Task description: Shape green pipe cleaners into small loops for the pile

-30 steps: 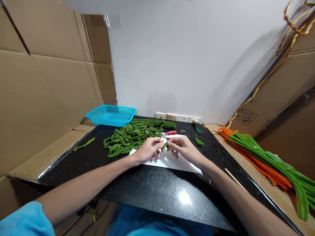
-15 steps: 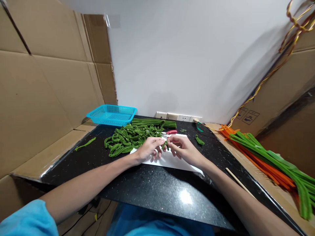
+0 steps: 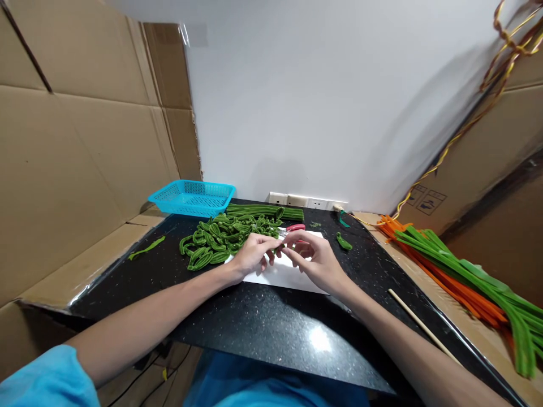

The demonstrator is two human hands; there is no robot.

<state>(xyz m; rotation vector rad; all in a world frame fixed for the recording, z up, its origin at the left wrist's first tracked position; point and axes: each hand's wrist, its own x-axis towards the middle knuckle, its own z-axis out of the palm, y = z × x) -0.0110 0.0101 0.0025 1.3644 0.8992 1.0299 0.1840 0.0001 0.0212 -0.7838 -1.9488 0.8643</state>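
Above a white sheet of paper (image 3: 292, 275) on the black table (image 3: 271, 328), my left hand (image 3: 254, 254) and my right hand (image 3: 316, 261) meet fingertip to fingertip. Together they pinch a small folded green pipe-cleaner piece (image 3: 280, 246), which their fingers mostly hide. Just left of my left hand lies a heap of folded green pipe-cleaner pieces (image 3: 220, 237). Red-handled scissors (image 3: 293, 228) lie on the table right behind my hands.
A blue plastic basket (image 3: 192, 198) stands at the back left, with a bundle of straight green stems (image 3: 265, 212) beside it. One loose green piece (image 3: 343, 242) lies to the right. Long green and orange stems (image 3: 466, 277) lie on cardboard at far right. A wooden stick (image 3: 419, 325) rests nearby.
My hands have drawn closer together and shifted slightly left and back; the green piece, plainly visible between them earlier, is now mostly covered by my fingers.
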